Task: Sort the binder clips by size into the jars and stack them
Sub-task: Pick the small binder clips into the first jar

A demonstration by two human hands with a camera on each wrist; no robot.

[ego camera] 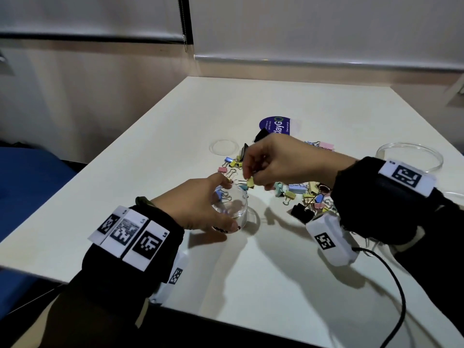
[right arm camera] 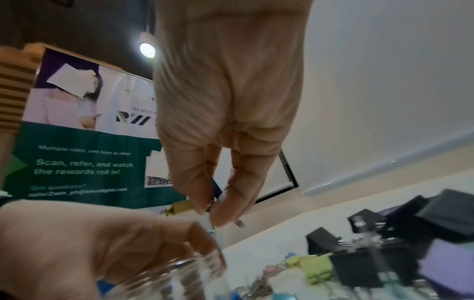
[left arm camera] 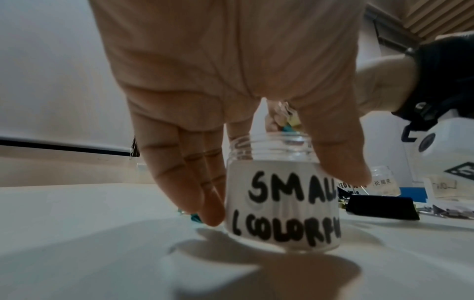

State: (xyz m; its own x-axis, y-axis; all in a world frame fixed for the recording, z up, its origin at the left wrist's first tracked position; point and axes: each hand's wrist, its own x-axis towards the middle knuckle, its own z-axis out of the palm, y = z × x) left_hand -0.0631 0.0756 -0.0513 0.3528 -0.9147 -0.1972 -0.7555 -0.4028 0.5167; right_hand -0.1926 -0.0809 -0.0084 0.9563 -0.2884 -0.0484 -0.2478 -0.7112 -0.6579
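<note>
My left hand (ego camera: 198,204) wraps around a small clear jar (left arm camera: 282,203) that stands upright on the white table (ego camera: 276,272), fingers curled on its far side and thumb on the near side. The jar's label reads "SMALL" over "(COLORFUL", as far as the thumb lets me read it. I see 1 blue clip and a few wire handles inside it through the glass.

My right hand (ego camera: 276,162) hovers just above and beside the jar's open mouth, thumb and forefinger pinching a small yellow binder clip (ego camera: 250,182). In the right wrist view a blue clip (right arm camera: 215,188) also sits between those fingers, so I seem to be holding 2 at once.

The pile of binder clips (ego camera: 303,194) lies spread on the table under and behind my right wrist: pastel pink, yellow, blue and green ones in mixed sizes, with several larger black clips (ego camera: 301,212) among them. A clear lid (ego camera: 224,147) lies flat beyond the pile, and a wide clear dish (ego camera: 411,156) sits near the table's right edge. A purple sticker (ego camera: 275,125) lies further back. In the left wrist view 2 more labelled jars (left arm camera: 384,182) stand behind the pile.
</note>
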